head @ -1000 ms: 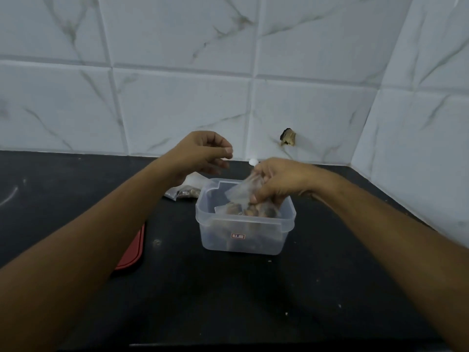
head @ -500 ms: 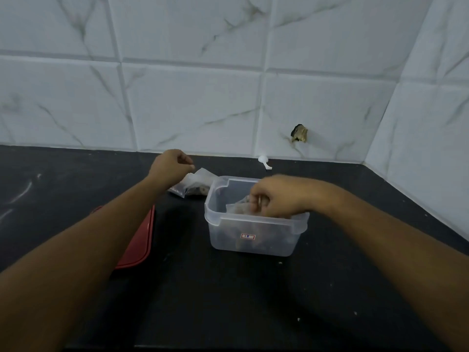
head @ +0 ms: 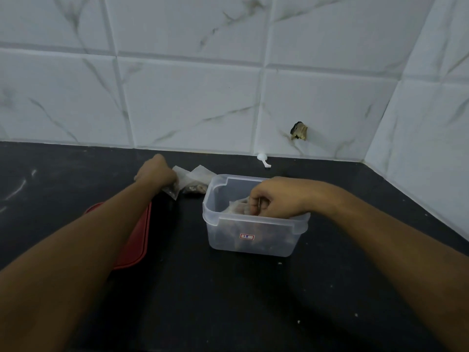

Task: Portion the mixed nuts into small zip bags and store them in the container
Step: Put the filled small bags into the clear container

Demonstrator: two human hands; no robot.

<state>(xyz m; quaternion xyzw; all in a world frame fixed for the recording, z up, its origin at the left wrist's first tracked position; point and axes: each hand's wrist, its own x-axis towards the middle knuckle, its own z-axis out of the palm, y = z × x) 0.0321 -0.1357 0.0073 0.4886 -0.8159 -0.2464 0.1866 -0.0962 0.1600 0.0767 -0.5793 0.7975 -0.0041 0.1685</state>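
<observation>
A clear plastic container (head: 253, 246) stands on the black counter, with small zip bags of nuts inside. My right hand (head: 275, 199) reaches over its rim and pinches a zip bag (head: 237, 207) down inside it. Left of the container, my left hand (head: 157, 172) is closed on a zip bag (head: 172, 191) lying on the counter. Another filled zip bag (head: 196, 182) lies between that hand and the container. My left hand covers most of the bag it grips.
A red lid (head: 138, 240) lies flat under my left forearm. A small white scoop (head: 263, 160) rests at the foot of the tiled wall. The walls meet in a corner at the right. Crumbs dot the black counter (head: 228, 301).
My right hand has lowered its bag from above the rim down into the container. My left hand has dropped from mid-air to the counter and closed on a bag there.
</observation>
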